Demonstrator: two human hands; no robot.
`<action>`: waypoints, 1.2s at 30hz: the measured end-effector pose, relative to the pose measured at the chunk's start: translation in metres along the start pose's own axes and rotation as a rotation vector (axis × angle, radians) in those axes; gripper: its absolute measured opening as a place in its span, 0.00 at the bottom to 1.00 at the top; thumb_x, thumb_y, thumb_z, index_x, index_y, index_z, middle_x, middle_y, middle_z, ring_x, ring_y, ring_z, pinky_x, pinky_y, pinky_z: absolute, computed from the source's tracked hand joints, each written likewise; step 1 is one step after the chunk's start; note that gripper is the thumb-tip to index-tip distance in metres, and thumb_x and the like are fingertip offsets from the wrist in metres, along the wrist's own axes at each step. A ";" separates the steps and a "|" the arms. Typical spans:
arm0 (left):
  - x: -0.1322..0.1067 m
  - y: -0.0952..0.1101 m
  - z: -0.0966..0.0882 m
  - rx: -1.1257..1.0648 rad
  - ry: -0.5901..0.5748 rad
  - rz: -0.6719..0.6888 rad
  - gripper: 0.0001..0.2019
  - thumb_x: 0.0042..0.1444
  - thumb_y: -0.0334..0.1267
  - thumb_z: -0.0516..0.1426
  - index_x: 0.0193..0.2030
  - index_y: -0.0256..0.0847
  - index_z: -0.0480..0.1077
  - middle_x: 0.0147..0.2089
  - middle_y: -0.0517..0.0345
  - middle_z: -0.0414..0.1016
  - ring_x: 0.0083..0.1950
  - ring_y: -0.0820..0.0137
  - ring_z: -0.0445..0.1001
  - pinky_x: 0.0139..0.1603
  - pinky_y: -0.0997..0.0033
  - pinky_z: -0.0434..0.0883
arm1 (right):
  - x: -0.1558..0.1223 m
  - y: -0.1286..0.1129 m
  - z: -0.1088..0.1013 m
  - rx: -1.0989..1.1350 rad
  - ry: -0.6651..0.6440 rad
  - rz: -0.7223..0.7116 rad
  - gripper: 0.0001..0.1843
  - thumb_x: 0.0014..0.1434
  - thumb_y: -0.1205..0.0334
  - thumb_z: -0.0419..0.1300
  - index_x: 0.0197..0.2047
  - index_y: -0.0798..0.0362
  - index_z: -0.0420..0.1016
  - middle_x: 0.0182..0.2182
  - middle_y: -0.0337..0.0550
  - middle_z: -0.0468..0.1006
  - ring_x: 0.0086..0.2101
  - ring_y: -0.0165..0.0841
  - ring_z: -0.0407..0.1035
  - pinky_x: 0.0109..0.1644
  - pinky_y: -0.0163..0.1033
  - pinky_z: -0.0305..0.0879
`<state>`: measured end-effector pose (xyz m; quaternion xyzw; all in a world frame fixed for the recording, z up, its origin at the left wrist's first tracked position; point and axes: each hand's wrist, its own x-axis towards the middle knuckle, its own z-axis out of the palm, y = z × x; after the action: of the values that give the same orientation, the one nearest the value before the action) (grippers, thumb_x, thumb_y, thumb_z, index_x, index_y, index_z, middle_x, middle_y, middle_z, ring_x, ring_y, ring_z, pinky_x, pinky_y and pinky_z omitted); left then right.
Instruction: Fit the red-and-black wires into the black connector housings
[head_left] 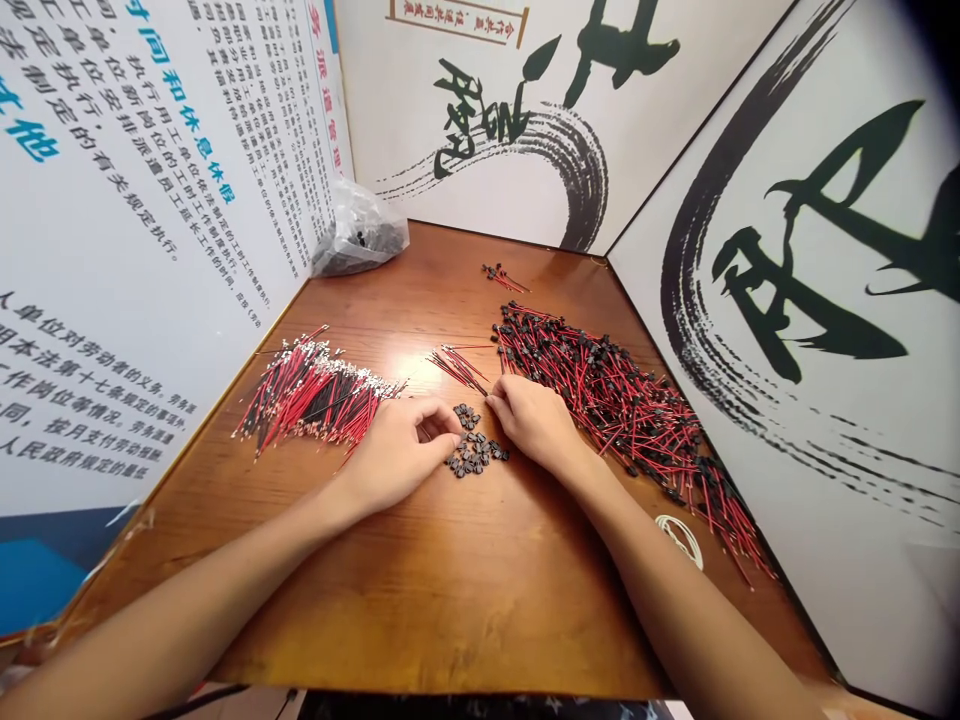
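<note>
My left hand [409,440] is closed in a pinch, its fingertips at the left edge of a small heap of black plastic connector housings [474,456]; whatever it grips is too small or hidden to make out. On the other side of the heap, my right hand [534,418] pinches the end of a thin dark wire, mostly covered by the fingers. A few loose red and black wires [459,366] lie just beyond the fingertips. Left of my left hand is a pile of red and black wires with white ends [315,395].
Wires with black connectors form a long heap [600,390] along the right panel, and a small bunch [504,277] lies farther back. A clear plastic bag [364,235] of black parts stands at the back left. A white coil [679,540] rests near my right forearm. Printed panels enclose the wooden table [450,600].
</note>
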<state>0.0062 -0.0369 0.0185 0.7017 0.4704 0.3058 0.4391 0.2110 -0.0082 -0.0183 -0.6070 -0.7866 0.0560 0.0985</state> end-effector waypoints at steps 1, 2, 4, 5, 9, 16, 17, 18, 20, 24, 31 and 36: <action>0.001 -0.001 0.000 0.005 0.005 0.001 0.04 0.50 0.30 0.58 0.29 0.37 0.74 0.28 0.56 0.77 0.29 0.71 0.72 0.31 0.72 0.68 | -0.002 0.002 -0.001 -0.002 -0.015 -0.033 0.08 0.67 0.61 0.51 0.36 0.52 0.68 0.35 0.46 0.78 0.35 0.39 0.71 0.34 0.38 0.54; 0.001 -0.002 -0.001 0.009 0.011 0.003 0.04 0.50 0.30 0.58 0.30 0.37 0.74 0.29 0.56 0.77 0.30 0.71 0.72 0.31 0.72 0.68 | -0.005 0.003 -0.001 0.001 -0.025 -0.057 0.08 0.67 0.61 0.51 0.36 0.52 0.68 0.35 0.46 0.78 0.35 0.39 0.71 0.34 0.38 0.55; 0.002 -0.003 -0.002 0.016 0.020 0.009 0.04 0.51 0.30 0.58 0.30 0.37 0.74 0.29 0.56 0.77 0.29 0.71 0.72 0.31 0.72 0.68 | -0.009 0.005 -0.003 0.027 -0.028 -0.081 0.07 0.67 0.62 0.51 0.37 0.52 0.68 0.35 0.46 0.77 0.34 0.38 0.71 0.34 0.38 0.56; 0.002 -0.003 -0.002 0.019 0.023 0.010 0.04 0.51 0.30 0.58 0.30 0.36 0.74 0.28 0.56 0.77 0.29 0.71 0.71 0.31 0.72 0.68 | -0.010 0.005 -0.003 0.052 -0.020 -0.083 0.07 0.67 0.62 0.52 0.37 0.52 0.67 0.35 0.45 0.77 0.34 0.37 0.71 0.35 0.38 0.56; 0.003 -0.002 -0.003 0.038 0.013 0.005 0.04 0.50 0.29 0.57 0.29 0.36 0.74 0.28 0.57 0.76 0.29 0.72 0.71 0.30 0.73 0.67 | -0.012 0.003 -0.001 0.134 0.030 -0.044 0.04 0.65 0.62 0.54 0.39 0.52 0.68 0.36 0.44 0.77 0.34 0.36 0.70 0.37 0.38 0.58; 0.002 -0.003 -0.001 0.041 -0.009 0.003 0.05 0.50 0.28 0.57 0.29 0.37 0.74 0.27 0.60 0.76 0.28 0.73 0.70 0.31 0.73 0.66 | 0.017 0.001 0.000 0.136 0.218 -0.061 0.09 0.66 0.60 0.52 0.41 0.53 0.71 0.40 0.47 0.76 0.40 0.38 0.69 0.40 0.39 0.61; 0.002 -0.003 -0.002 0.039 -0.011 0.004 0.05 0.50 0.28 0.57 0.29 0.37 0.74 0.27 0.60 0.75 0.28 0.73 0.69 0.31 0.73 0.66 | 0.024 -0.001 -0.002 0.095 0.246 -0.098 0.11 0.66 0.58 0.53 0.43 0.54 0.72 0.43 0.49 0.75 0.44 0.40 0.68 0.43 0.40 0.61; 0.002 -0.004 -0.002 0.037 -0.011 0.008 0.05 0.50 0.27 0.57 0.29 0.37 0.74 0.27 0.60 0.75 0.28 0.74 0.69 0.31 0.74 0.66 | 0.032 -0.003 -0.005 0.046 0.245 -0.147 0.14 0.66 0.55 0.54 0.46 0.55 0.72 0.45 0.51 0.75 0.46 0.42 0.66 0.47 0.41 0.61; 0.002 -0.005 -0.002 0.026 -0.004 0.016 0.04 0.50 0.27 0.57 0.29 0.37 0.74 0.27 0.60 0.76 0.29 0.74 0.70 0.31 0.73 0.66 | 0.047 -0.008 -0.012 -0.075 0.188 -0.219 0.23 0.62 0.45 0.58 0.49 0.57 0.72 0.47 0.55 0.74 0.47 0.46 0.65 0.50 0.45 0.60; 0.002 -0.004 -0.003 0.001 0.019 0.017 0.04 0.50 0.28 0.57 0.30 0.37 0.74 0.28 0.59 0.76 0.29 0.73 0.71 0.32 0.72 0.67 | 0.065 -0.015 -0.020 -0.220 0.017 -0.232 0.25 0.59 0.42 0.60 0.42 0.58 0.74 0.43 0.58 0.75 0.44 0.48 0.66 0.48 0.47 0.61; -0.001 -0.002 -0.004 0.016 0.028 0.015 0.05 0.50 0.28 0.57 0.29 0.37 0.74 0.28 0.59 0.76 0.28 0.72 0.70 0.31 0.72 0.66 | 0.058 -0.020 -0.019 -0.156 -0.108 -0.188 0.05 0.62 0.63 0.58 0.38 0.56 0.73 0.40 0.52 0.78 0.40 0.41 0.70 0.42 0.40 0.62; 0.001 -0.004 -0.003 0.030 0.038 0.036 0.05 0.50 0.27 0.57 0.29 0.37 0.74 0.28 0.59 0.77 0.29 0.73 0.71 0.32 0.72 0.67 | 0.046 -0.021 -0.021 -0.165 -0.129 -0.196 0.06 0.63 0.67 0.54 0.38 0.55 0.73 0.41 0.52 0.78 0.41 0.41 0.71 0.39 0.39 0.61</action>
<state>0.0022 -0.0345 0.0164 0.7106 0.4705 0.3198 0.4141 0.1849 0.0306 0.0105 -0.5283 -0.8488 0.0199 0.0026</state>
